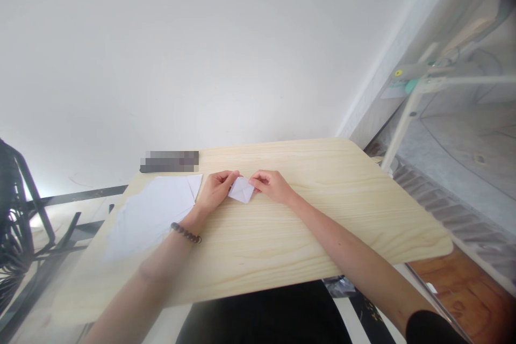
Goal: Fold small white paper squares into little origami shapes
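Note:
A small white folded paper is held between my two hands over the middle of the wooden table. My left hand pinches its left edge, thumb on top. On the other side, my right hand grips the right corner between thumb and fingers. Creases cross the paper's upper face, and its outline is roughly a diamond. The fingertips behind and under the paper are partly hidden. A beaded bracelet circles my left wrist.
White paper sheets lie on the table to the left, partly behind my left forearm. A dark, pixelated flat object sits at the back left edge. The wall rises behind. A white metal frame stands to the right; a black chair is at left.

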Motion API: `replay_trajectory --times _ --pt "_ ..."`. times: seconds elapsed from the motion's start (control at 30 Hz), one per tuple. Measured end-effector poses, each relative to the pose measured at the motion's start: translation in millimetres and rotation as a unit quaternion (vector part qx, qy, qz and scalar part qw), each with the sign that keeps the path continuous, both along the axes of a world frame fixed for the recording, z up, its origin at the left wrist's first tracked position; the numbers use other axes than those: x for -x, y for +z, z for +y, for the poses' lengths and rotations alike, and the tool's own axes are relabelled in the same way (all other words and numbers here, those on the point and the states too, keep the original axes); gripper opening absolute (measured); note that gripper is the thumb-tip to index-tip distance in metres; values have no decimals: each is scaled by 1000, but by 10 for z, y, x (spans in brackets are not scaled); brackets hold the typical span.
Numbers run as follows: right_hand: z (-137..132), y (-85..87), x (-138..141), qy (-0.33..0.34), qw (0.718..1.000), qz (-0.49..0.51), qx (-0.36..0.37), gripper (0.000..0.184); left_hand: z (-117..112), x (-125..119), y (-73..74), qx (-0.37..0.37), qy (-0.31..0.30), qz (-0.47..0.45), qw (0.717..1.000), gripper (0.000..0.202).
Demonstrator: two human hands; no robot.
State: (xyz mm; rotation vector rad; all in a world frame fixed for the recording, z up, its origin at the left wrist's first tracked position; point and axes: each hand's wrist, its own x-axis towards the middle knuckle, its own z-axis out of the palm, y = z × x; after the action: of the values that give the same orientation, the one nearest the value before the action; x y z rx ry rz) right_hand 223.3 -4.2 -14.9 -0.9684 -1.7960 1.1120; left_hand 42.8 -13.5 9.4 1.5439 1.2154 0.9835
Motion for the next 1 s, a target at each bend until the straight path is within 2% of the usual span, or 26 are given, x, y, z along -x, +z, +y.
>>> replay_trajectory --times 0.17,0.4,0.6,0.77,1.0 --pt "-8 11 -6 -23 1000 -4 3 26 -13 -16 16 0 0 8 1000 44" --pt "-22 15 0 -22 1000 -3 -1 25 -14 -10 22 11 -18 -34 999 33" --pt "-20 28 -3 -33 999 -5 -10 25 12 11 -13 27 -26 -35 999 42" --pt "-7 19 -12 -70 997 -23 -32 26 1 3 9 48 -73 -20 996 39" --pt "-68 72 -7 -29 997 -62 -43 31 11 30 -3 62 -78 -52 994 35"
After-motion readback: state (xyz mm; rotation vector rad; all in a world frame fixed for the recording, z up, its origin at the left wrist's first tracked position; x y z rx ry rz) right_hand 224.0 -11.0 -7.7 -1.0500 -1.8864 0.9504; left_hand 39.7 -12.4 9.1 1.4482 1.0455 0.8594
